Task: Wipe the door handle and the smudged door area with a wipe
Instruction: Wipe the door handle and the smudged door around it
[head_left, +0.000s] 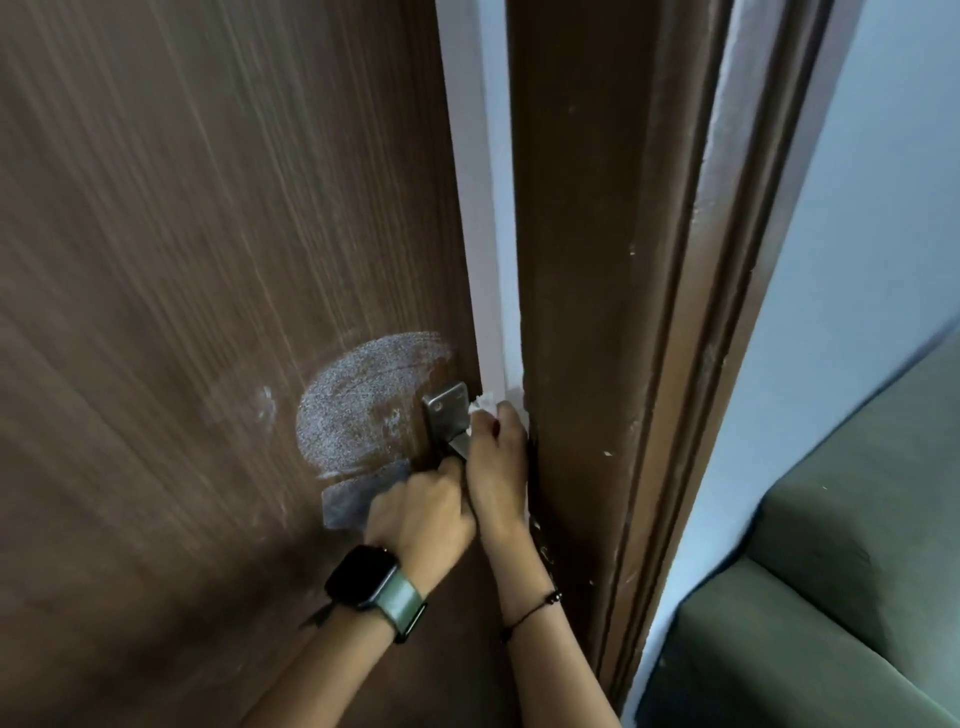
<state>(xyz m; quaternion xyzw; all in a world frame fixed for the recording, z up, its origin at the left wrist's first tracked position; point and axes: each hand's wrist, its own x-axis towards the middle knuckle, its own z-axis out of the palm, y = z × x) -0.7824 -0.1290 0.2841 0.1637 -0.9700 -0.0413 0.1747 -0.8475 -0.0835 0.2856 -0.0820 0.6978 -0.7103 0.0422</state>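
Observation:
A dark brown wooden door (182, 260) stands slightly ajar. A whitish powdery smudge (358, 400) marks it just left of the metal handle plate (444, 410). The metal lever handle (353, 499) points left, and my left hand (421, 514), with a smartwatch on its wrist, grips it near the pivot. My right hand (496, 457) is at the door's edge beside the plate, closed on a crumpled white wipe (480, 402) that sticks out above the fingers. Most of the wipe is hidden in the hand.
The brown door frame (623, 312) stands just right of my right hand, with a narrow gap (493, 208) between it and the door edge. A pale blue wall (857, 260) and a green sofa (831, 597) lie to the right.

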